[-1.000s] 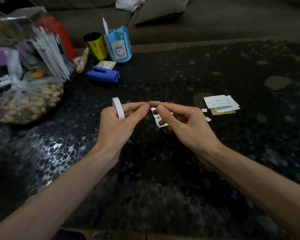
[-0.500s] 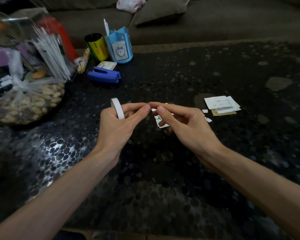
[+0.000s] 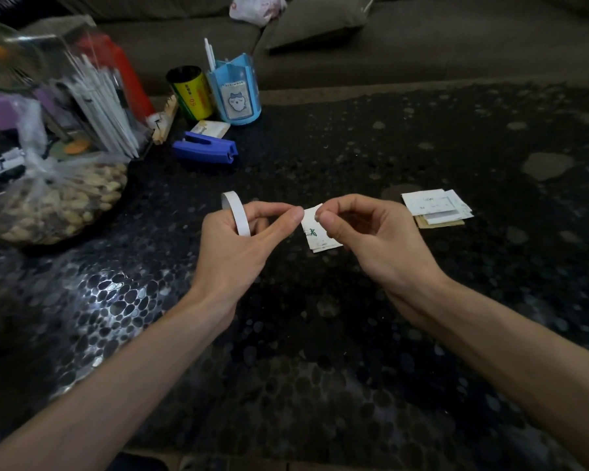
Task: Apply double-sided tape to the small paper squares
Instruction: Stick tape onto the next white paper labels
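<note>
right hand now pinches paper square (left hand holds tape roll)

Open tabletop spans the near side; paper stack sits right, stapler and peanut bag left.

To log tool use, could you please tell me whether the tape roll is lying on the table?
No, the left hand holds the tape roll up off the table.

Left hand, right hand: bare, short nails. Forearms bare to frame edge.
</note>
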`<state>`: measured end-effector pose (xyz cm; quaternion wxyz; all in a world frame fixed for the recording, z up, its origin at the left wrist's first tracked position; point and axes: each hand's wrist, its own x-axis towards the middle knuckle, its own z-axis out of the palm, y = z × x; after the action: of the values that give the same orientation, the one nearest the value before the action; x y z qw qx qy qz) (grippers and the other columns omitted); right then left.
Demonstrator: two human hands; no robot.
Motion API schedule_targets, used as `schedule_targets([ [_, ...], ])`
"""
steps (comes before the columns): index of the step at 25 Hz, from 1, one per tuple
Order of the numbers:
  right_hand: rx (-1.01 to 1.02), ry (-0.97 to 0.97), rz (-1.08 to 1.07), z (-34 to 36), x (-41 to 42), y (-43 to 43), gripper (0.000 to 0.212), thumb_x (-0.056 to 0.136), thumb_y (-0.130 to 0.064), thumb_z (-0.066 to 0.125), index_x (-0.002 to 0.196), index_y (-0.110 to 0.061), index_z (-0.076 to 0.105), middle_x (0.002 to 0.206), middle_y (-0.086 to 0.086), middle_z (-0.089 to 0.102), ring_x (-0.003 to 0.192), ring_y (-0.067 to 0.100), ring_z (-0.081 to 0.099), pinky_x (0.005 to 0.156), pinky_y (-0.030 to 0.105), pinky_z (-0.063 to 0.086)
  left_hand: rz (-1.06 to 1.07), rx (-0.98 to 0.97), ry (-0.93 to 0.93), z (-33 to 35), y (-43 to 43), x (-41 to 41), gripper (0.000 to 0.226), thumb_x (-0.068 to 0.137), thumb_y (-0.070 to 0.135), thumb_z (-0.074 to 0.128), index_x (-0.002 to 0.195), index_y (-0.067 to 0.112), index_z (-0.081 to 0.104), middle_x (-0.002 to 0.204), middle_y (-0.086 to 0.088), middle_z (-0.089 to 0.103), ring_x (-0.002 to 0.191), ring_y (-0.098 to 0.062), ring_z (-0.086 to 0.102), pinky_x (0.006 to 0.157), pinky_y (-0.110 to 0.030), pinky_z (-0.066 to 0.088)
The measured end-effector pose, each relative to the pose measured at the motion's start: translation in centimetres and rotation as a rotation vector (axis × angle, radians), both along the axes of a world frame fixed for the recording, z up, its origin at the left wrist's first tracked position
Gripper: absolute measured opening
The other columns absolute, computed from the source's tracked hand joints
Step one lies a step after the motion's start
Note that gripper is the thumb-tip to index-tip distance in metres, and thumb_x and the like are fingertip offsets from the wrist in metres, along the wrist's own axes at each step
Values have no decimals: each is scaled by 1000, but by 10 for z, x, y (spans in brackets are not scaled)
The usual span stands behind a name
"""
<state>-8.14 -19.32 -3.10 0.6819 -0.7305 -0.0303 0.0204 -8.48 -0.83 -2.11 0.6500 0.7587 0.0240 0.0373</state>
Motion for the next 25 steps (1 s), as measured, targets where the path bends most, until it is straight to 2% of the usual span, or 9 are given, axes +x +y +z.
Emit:
schedule_targets([
  [2, 3, 12, -3, 1, 0, 0, 6, 98, -19, 73, 97, -19, 79, 90, -7, 76, 86, 3, 66, 88, 25, 54, -23, 14, -16, 0, -1, -1, 14, 84, 34, 82, 95, 24, 83, 61, -1, 56, 53, -6, 43, 51, -14, 39],
  [6, 26, 25, -12, 3, -1, 0, 9, 99, -18, 71, 97, -18, 79, 79, -15, 72, 78, -4, 61, 74, 12, 47, -16, 28, -50, -2, 0, 1, 13, 84, 32, 82, 94, 25, 83, 57, 4, 55, 58, -13, 44, 61, -27, 42],
  [8, 8, 19, -13, 3, -1, 1, 10, 100, -17, 70, 98, -20, 79, 83, -14, 74, 78, -4, 62, 75, 13, 48, -15, 31, -54, -3, 0, 1, 12, 85, 32, 82, 94, 25, 83, 56, 6, 54, 58, -14, 44, 64, -31, 43],
  [12, 39, 33, -29, 6, -2, 2, 8, 96, -15, 75, 102, -15, 80, 101, -4, 80, 91, 7, 73, 88, 19, 57, -33, 43, -55, -3, 2, 1, 13, 85, 32, 81, 95, 24, 82, 56, 7, 55, 56, -10, 45, 61, -26, 43],
  [15, 38, 32, -37, 7, -3, 2, 7, 94, -17, 77, 98, -13, 81, 95, -4, 80, 86, 0, 72, 81, 13, 54, -41, 33, -55, -3, 2, 1, 14, 85, 32, 81, 96, 24, 82, 57, 5, 56, 56, -10, 46, 60, -25, 43],
  [17, 28, 26, -45, 7, -4, 2, 5, 94, -16, 77, 94, -14, 81, 93, -5, 80, 85, 0, 72, 81, 14, 54, -49, 31, -56, -2, 1, 1, 14, 85, 32, 81, 96, 24, 82, 59, 2, 58, 56, -11, 46, 59, -25, 42],
  [19, 31, 22, -48, 6, -3, 1, 4, 93, -14, 78, 94, -13, 82, 94, -4, 81, 86, 2, 73, 83, 16, 55, -60, 31, -58, 0, 1, 0, 13, 85, 32, 80, 95, 25, 82, 65, -7, 63, 59, -19, 49, 61, -30, 45],
  [22, 44, 25, -31, 6, -3, 1, 7, 93, -14, 78, 99, -13, 82, 96, -3, 81, 87, 3, 74, 82, 16, 56, -67, 40, -68, 3, 0, -1, 15, 84, 34, 81, 96, 26, 82, 82, -26, 69, 75, -48, 59, 75, -52, 54],
  [25, 54, 18, -40, 6, -3, 1, 7, 92, -12, 79, 98, -11, 82, 96, -1, 82, 85, 3, 74, 81, 16, 56, -68, 52, -68, 5, -1, -2, 17, 83, 35, 80, 97, 26, 82, 83, -28, 67, 80, -52, 59, 82, -60, 55],
])
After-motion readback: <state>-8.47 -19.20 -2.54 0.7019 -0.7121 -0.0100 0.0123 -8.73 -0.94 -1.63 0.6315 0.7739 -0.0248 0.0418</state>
